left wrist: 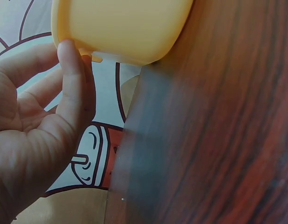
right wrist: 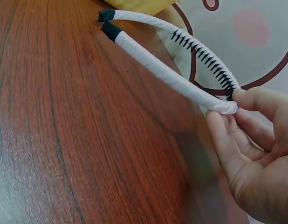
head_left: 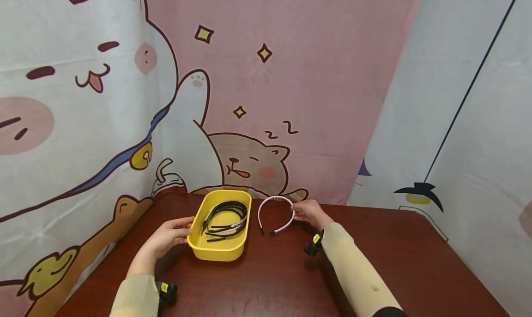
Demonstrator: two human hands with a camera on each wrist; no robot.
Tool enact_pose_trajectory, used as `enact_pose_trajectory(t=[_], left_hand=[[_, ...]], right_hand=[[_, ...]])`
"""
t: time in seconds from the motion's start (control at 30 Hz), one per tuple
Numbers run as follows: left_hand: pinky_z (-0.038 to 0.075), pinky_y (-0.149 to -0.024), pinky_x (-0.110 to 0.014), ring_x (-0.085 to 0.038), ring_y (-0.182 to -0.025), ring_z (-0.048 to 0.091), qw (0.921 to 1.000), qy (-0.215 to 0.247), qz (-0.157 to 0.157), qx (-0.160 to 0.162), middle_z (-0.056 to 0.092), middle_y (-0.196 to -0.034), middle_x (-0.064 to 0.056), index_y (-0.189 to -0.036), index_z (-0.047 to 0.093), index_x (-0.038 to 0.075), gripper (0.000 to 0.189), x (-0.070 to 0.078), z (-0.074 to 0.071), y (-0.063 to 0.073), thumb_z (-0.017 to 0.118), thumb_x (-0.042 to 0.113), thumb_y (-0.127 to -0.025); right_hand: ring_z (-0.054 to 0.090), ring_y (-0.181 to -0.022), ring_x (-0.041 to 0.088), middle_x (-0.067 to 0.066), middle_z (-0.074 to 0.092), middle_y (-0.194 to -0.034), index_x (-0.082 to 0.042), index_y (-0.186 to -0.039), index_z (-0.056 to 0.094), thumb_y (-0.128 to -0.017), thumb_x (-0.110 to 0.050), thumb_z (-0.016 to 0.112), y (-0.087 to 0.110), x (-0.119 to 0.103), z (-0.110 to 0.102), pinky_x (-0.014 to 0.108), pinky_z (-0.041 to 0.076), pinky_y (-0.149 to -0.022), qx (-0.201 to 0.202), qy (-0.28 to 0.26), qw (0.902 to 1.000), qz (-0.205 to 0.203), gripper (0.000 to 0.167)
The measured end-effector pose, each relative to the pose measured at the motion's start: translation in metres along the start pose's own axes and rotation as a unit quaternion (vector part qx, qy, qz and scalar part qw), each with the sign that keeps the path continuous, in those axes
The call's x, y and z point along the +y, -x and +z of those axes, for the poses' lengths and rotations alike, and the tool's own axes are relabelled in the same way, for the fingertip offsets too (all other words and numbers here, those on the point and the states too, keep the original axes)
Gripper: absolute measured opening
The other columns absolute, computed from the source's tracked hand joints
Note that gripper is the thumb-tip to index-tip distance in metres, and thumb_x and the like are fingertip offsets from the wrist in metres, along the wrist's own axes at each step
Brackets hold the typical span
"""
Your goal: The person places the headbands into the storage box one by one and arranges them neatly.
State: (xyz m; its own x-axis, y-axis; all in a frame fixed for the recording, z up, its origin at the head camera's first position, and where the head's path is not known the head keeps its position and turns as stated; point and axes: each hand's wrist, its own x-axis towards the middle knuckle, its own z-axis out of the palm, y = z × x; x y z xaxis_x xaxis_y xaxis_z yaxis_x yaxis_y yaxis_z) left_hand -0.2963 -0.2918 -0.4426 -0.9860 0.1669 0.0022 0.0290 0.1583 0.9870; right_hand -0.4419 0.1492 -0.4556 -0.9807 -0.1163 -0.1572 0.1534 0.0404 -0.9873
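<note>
Against the outer left wall of a yellow plastic basket (head_left: 219, 254), my left hand (head_left: 168, 236) holds the rim between thumb and fingers. The left wrist view shows the fingertips at the edge of the basket (left wrist: 125, 28). Several dark headbands (head_left: 213, 214) lie bunched inside it. My right hand (head_left: 309, 211) pinches a pale pinkish-white headband (head_left: 276, 198) at its curve, to the right of the basket. In the right wrist view this headband (right wrist: 158, 73) has black teeth inside and black tips pointing away from the hand, held above the table.
A dark reddish-brown wooden table (head_left: 266, 284) lies under everything. Cartoon-printed cloth (head_left: 316, 76) hangs close behind its back edge and along the left and right sides.
</note>
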Motion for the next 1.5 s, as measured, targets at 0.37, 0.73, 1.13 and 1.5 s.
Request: enact_pose_trajectory(t=[0.37, 0.73, 1.13, 1.5], left_hand=[[0.054, -0.076, -0.029, -0.026, -0.094, 0.062, 1.0, 0.004, -0.001, 0.002, 0.053, -0.121, -0.026, -0.143, 0.035, -0.012, 0.055, 0.0, 0.002, 0.0, 0.057, 0.004, -0.095], [0.054, -0.077, -0.029, -0.026, -0.096, 0.061, 1.0, -0.002, -0.006, 0.003, 0.052, -0.122, -0.026, -0.143, 0.035, -0.012, 0.055, 0.002, 0.004, 0.0, 0.057, 0.003, -0.095], [0.054, -0.078, -0.029, -0.025, -0.095, 0.061, 0.9997, -0.006, -0.016, 0.015, 0.055, -0.118, -0.021, -0.143, 0.037, -0.01, 0.056, 0.0, 0.002, 0.0, 0.059, 0.005, -0.094], [0.054, -0.078, -0.029, -0.025, -0.096, 0.061, 0.9999, -0.006, -0.008, 0.005, 0.054, -0.12, -0.024, -0.143, 0.036, -0.011, 0.055, 0.001, 0.002, 0.0, 0.057, 0.004, -0.095]], right_hand=[[0.065, -0.074, 0.018, 0.012, 0.067, -0.087, 0.02, -0.116, 0.052, -0.093, 0.0, 0.058, 0.007, -0.005, -0.008, 0.033, 0.057, -0.07, -0.037, -0.034, 0.997, -0.059, 0.031], [0.065, -0.075, 0.015, 0.013, 0.068, -0.092, 0.024, -0.123, 0.048, -0.093, -0.001, 0.057, 0.008, -0.019, -0.013, 0.035, 0.056, -0.075, -0.049, -0.038, 0.9934, -0.097, 0.04], [0.066, -0.078, 0.021, 0.018, 0.067, -0.094, 0.021, -0.125, 0.05, -0.092, 0.001, 0.059, 0.011, -0.048, 0.009, 0.041, 0.055, -0.08, -0.041, -0.02, 0.9945, -0.095, 0.04], [0.066, -0.069, 0.018, 0.01, 0.066, -0.084, 0.018, -0.122, 0.055, -0.09, 0.001, 0.063, 0.016, -0.06, 0.03, 0.041, 0.055, -0.08, -0.048, -0.019, 0.9956, -0.078, 0.037]])
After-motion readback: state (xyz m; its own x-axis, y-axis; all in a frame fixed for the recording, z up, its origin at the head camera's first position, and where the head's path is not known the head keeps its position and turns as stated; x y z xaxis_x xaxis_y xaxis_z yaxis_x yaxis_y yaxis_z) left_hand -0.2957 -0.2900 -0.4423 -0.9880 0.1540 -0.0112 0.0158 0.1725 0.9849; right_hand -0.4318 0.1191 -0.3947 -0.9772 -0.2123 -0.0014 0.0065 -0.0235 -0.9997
